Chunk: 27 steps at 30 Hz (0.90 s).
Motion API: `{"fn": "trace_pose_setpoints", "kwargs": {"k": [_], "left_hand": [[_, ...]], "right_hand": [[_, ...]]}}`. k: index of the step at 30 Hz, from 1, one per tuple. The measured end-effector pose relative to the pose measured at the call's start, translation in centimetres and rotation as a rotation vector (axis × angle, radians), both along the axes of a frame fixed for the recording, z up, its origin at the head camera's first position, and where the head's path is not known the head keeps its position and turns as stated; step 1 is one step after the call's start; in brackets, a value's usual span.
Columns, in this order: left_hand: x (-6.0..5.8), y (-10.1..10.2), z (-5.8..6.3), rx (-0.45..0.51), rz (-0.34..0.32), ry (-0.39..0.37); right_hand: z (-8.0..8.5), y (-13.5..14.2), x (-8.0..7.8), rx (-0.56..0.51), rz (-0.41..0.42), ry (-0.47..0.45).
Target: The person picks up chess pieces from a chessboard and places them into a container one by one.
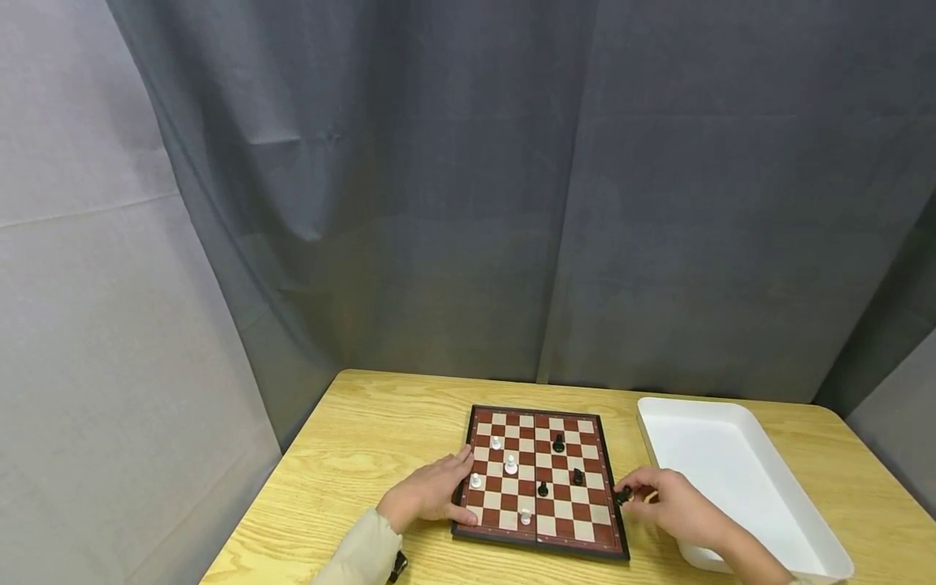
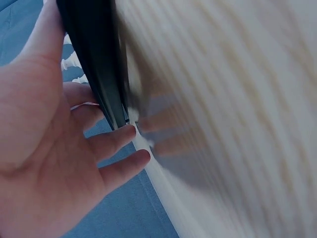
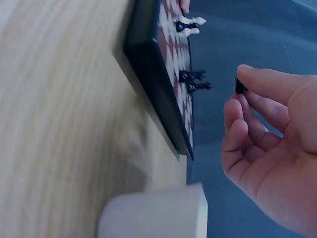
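Observation:
A red-and-cream chessboard in a black frame lies on the table. My left hand rests against its left edge, thumb over the near corner and fingers extended along the side. Beside the board's right edge, my right hand pinches a black chess piece between thumb and fingers; its exact kind is mostly hidden. Three black pieces stand on the right and middle squares, among them a black pawn. Several white pieces, such as a white piece, stand on the left half.
A white rectangular tray sits right of the board, just beyond my right hand. The wooden table ends at grey curtains behind and at the sides. A small black object shows by my left sleeve.

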<state>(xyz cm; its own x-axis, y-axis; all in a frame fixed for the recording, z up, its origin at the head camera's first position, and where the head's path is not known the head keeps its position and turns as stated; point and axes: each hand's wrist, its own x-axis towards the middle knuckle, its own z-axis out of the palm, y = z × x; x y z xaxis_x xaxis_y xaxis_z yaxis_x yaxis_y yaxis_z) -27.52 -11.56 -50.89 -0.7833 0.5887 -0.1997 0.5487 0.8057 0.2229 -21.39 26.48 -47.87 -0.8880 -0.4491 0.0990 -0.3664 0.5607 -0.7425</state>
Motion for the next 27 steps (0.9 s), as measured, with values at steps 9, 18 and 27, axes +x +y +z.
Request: {"fn": "trace_pose_setpoints", "kwargs": {"k": [9,18,27], "left_hand": [[0.1,0.0,0.1,-0.007,0.015,-0.004],[0.0,0.2,0.0,-0.022,0.012,0.008],[-0.1,0.1,-0.1,-0.029,0.021,0.002]], "right_hand": [[0.7,1.7,-0.7,0.004,-0.045,0.069],[1.6,3.3,-1.4,-0.035,-0.075,-0.036],[2.4,4.9,-2.6,-0.039,-0.108,-0.063]]}}
